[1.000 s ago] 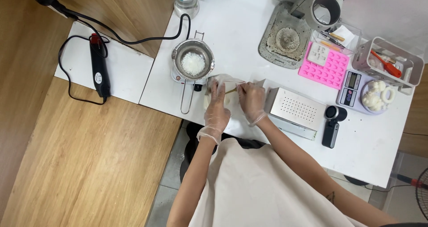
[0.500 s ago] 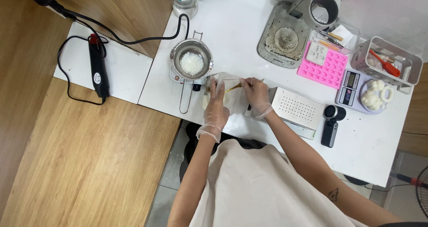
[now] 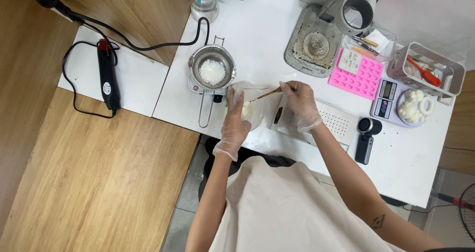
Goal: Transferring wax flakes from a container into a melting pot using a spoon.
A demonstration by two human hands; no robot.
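Note:
Both my hands wear clear gloves over the white table (image 3: 257,34). My left hand (image 3: 234,119) holds a clear plastic bag (image 3: 251,108) of white flakes at the table's near edge. My right hand (image 3: 301,101) grips a thin wooden spoon (image 3: 267,93) whose tip reaches into the bag's mouth. Just beyond the bag stands a small metal pot (image 3: 212,70) with white flakes inside, its long handle pointing toward me.
A perforated white metal box (image 3: 334,122) lies by my right wrist. A pink silicone mould (image 3: 360,75), a scale (image 3: 388,95) with white shapes, a white caddy (image 3: 425,73) and a black device (image 3: 364,138) sit right. A heat gun (image 3: 106,78) rests left.
My right hand has drawn away to the right, pulling the wooden spoon back so its tip sits at the bag's mouth. My left hand has slipped a little lower on the bag.

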